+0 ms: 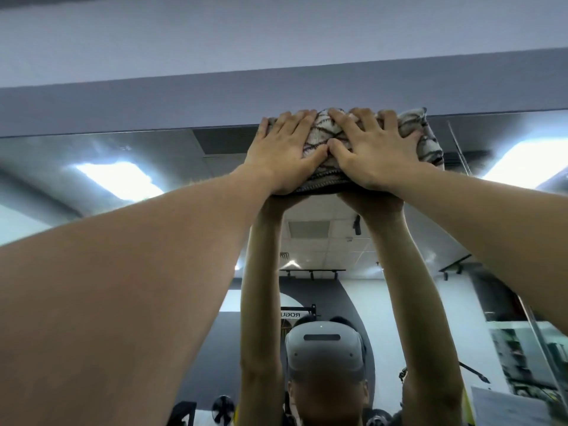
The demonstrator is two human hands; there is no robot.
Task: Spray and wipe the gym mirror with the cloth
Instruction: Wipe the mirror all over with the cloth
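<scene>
Left hand (pixel 284 152) and right hand (pixel 373 150), fingers flat (side by side), on cloth (pixel 325 133) against mirror (pixel 92 155)

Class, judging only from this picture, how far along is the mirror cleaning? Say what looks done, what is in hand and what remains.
Done: no spray bottle shows, so spraying cannot be confirmed. In hand: the left hand and right hand press the patterned cloth flat against the mirror at its very top edge. Left: probably the glass below; hazy streaks show on both sides, though how much has been wiped cannot be told.
</scene>
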